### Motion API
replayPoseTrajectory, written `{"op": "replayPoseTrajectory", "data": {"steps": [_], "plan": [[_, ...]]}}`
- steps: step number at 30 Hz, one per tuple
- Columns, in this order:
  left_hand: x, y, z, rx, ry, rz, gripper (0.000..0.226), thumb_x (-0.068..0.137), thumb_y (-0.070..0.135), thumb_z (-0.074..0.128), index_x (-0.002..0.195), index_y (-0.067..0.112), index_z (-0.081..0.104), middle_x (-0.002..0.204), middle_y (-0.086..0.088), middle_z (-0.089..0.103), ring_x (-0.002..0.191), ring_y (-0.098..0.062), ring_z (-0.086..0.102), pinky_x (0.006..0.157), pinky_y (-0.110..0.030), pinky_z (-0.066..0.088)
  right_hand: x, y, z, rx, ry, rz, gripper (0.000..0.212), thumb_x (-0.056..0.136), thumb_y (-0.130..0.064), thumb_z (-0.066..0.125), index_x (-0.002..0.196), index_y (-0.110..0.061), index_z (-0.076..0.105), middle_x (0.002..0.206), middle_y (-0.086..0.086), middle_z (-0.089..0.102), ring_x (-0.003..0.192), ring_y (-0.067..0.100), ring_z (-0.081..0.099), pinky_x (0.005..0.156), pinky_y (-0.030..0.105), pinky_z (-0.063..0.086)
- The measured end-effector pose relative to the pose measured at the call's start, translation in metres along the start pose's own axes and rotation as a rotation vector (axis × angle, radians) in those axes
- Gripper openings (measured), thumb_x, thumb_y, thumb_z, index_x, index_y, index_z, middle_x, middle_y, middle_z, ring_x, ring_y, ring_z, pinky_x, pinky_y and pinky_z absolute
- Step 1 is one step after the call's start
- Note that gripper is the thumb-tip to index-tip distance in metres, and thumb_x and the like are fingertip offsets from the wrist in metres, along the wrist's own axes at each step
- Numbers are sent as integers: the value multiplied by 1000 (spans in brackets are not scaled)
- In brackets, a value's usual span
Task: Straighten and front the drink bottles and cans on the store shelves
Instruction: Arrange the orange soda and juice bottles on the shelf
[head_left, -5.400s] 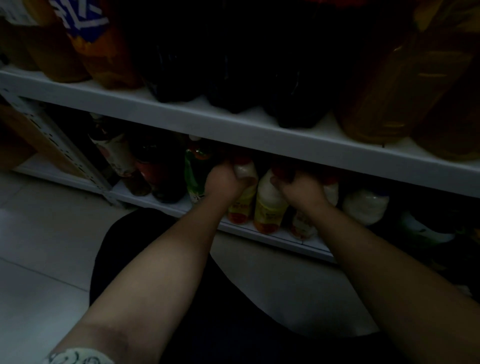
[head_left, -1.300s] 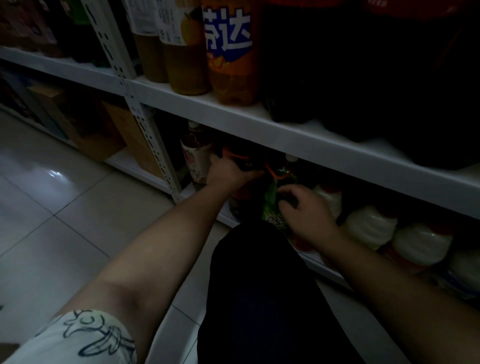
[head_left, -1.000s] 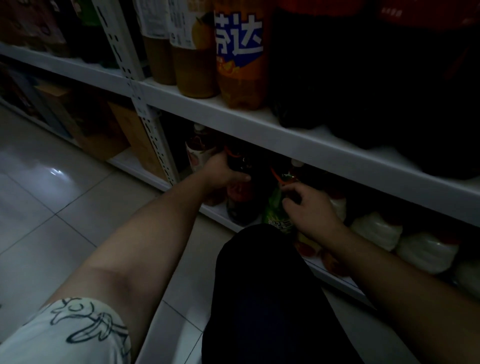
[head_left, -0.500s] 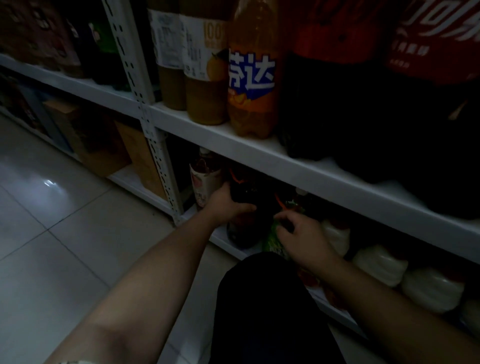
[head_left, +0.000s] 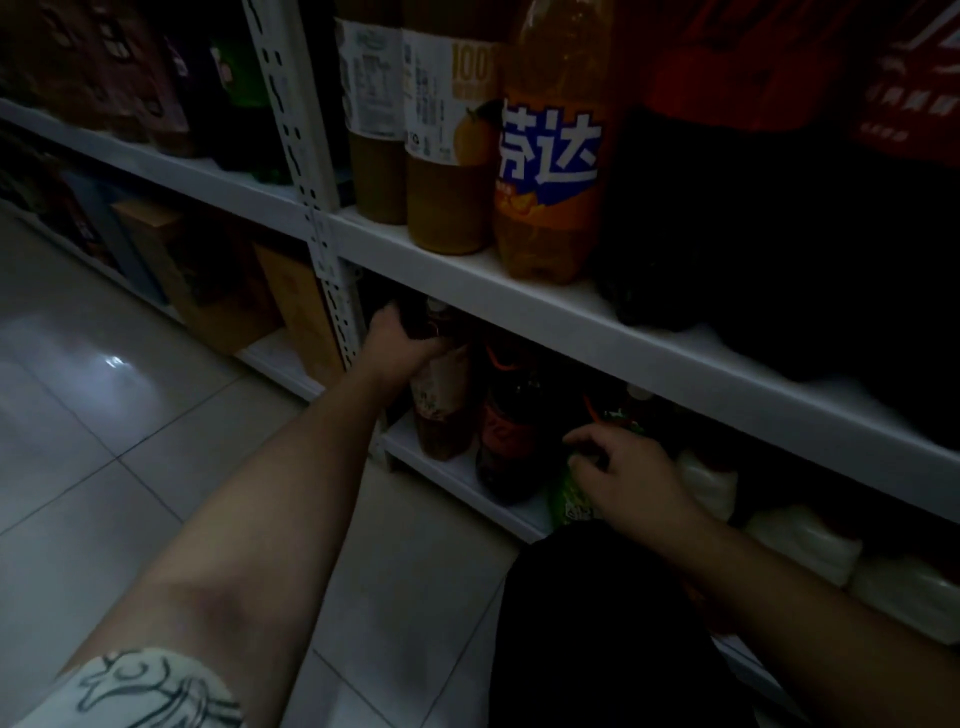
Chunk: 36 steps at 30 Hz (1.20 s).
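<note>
Brown tea bottle (head_left: 441, 400), centre frame, at the left end of the bottom shelf (head_left: 447, 475): left hand (head_left: 400, 345) wraps its neck. Right hand (head_left: 631, 480), lower centre-right, lies over the green bottle (head_left: 569, 501), fingers curled; can't tell if it's a real grip. Dark cola bottle (head_left: 506, 441) stands between them. Step looks like fronting this end. Next: twist the label outward, pull to the shelf lip, keep it upright.

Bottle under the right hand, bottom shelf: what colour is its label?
Green, with pale print; the bottle label is partly covered by the right hand. Head view.
</note>
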<state>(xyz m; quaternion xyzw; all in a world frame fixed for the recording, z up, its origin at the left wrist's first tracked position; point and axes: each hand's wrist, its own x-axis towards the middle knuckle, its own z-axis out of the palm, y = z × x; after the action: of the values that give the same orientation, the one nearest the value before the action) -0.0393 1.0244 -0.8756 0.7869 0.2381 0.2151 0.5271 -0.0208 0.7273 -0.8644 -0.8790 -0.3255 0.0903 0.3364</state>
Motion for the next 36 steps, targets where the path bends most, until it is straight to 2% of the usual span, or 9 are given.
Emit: {"op": "replayPoseTrajectory", "data": {"steps": [3,7,12,16,19,22,25,29,36], "plan": [[10,1,14,192,-85,90,68,73,27,80,132,16,48,128,-10,56,114,-26,55,92,-40,49,-1,-8,0,-39,-10,-23,26,87,-21,60,112,-19,65,111,-3,64,94,6,57,84,16,40],[10,-1,23,334,17,86,55,76,34,77,122,10,58,117,-17,62,104,-36,59,85,-38,49,-6,-14,-11,-85,-22,-95,26,88,-24,59,113,-23,65,113,-8,62,95,0,53,83,13,37],[7,7,14,345,-51,64,63,74,35,78,128,15,53,123,-14,59,109,-33,57,86,-37,48,-10,-28,-31,-86,-25,-138,26,90,-29,56,115,-29,61,116,-17,56,107,-3,50,90,5,32],[-7,20,-6,285,-31,-13,63,71,44,78,125,29,49,109,7,59,92,-12,56,70,-25,45,-14,-47,-63,-56,37,-210,25,88,-31,59,112,-40,58,116,-30,49,110,-11,44,91,1,26],[-18,39,-27,558,-78,-63,23,83,41,64,96,22,60,88,7,61,74,-9,56,61,-26,46,-19,-66,-93,37,189,-308,32,80,-18,69,99,-43,62,108,-29,58,101,-11,53,90,11,40],[-31,74,-41,715,-142,-45,27,84,31,58,61,19,52,61,3,54,51,-8,49,49,-27,41,-23,-86,-123,79,292,-372,34,79,-12,70,95,-40,63,104,-27,61,97,-10,56,80,6,41],[-51,130,-34,623,-55,125,15,83,36,60,72,26,64,66,11,65,56,1,60,52,-23,51,-27,-98,-148,123,392,-424,28,78,-9,69,95,-32,67,105,-25,61,99,-15,53,79,-1,34],[-75,205,-15,466,257,394,6,82,38,64,85,34,60,77,21,60,70,7,55,55,-15,40,-40,-104,-167,143,422,-417,31,79,-10,70,94,-36,64,106,-29,57,101,-19,48,78,-4,33],[-102,249,50,222,271,593,42,80,40,69,117,26,55,106,13,55,97,-3,56,80,-23,47,-67,-89,-202,76,567,-412,25,78,-14,69,97,-30,68,109,-27,57,105,-11,51,85,2,37]]}}
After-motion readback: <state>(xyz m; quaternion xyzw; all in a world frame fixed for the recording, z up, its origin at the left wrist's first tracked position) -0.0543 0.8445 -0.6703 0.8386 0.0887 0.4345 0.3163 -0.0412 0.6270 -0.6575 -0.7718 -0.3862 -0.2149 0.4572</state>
